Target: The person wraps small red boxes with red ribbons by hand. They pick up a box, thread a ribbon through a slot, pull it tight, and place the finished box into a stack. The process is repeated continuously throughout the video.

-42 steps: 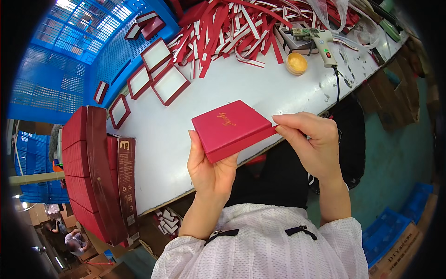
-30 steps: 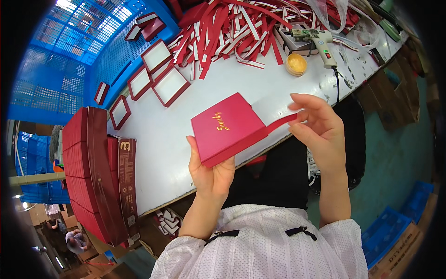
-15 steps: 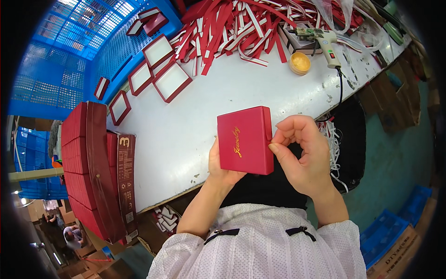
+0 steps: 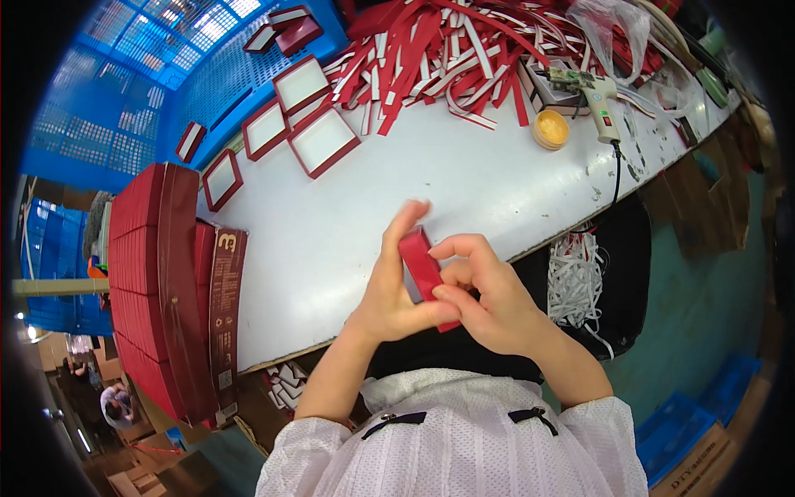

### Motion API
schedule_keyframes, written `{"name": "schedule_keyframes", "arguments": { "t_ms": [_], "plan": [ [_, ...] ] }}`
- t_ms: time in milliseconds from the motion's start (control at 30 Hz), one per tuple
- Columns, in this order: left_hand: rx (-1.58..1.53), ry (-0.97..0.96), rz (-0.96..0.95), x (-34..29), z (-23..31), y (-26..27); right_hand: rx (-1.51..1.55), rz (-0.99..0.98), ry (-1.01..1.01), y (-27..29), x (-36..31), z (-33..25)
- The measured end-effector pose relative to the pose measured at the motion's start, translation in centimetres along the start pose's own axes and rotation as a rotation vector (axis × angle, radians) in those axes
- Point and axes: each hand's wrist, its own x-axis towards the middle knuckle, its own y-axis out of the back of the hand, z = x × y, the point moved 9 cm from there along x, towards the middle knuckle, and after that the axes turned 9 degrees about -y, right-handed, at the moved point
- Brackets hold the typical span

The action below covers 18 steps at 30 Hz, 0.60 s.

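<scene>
A flat red gift box (image 4: 421,267) is between my two hands above the front of the white table, turned so that a narrow side faces up. My left hand (image 4: 383,300) holds it from the left, the long fingers raised along it and the thumb crossing its near end. On its right side, the bent fingers and thumb of my right hand (image 4: 493,300) press against the narrow side. The lid's printed face is hidden from view. Several red-rimmed box parts with white insides, such as this tray (image 4: 325,141), lie at the table's far left.
A carton packed with red boxes (image 4: 137,290) stands at the left. Red and white ribbon strips (image 4: 422,62) heap at the back, near a glue gun (image 4: 602,108) and a tub of yellow paste (image 4: 550,130). White strips (image 4: 575,277) fill a black container at the right.
The box has turned from showing its printed face to showing a narrow side. My left fingers have come up along it, and my right hand has moved left and down.
</scene>
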Motion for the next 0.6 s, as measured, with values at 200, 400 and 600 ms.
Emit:
{"name": "schedule_keyframes", "arguments": {
  "t_ms": [200, 400, 600],
  "plan": [
    [-0.297, 0.279, 0.057, -1.9, -3.2, 1.5, 0.178, -0.132, -0.026, -1.1, 3.8, 3.0],
    [-0.112, 0.102, 0.006, -4.5, -0.6, 3.6, -0.573, 0.406, 0.367, 3.9, 12.8, 0.1],
    [-0.192, 0.042, 0.076, -9.4, 4.7, 6.0, -1.332, 0.399, 0.358, 5.9, 20.5, 3.5]
  ]
}}
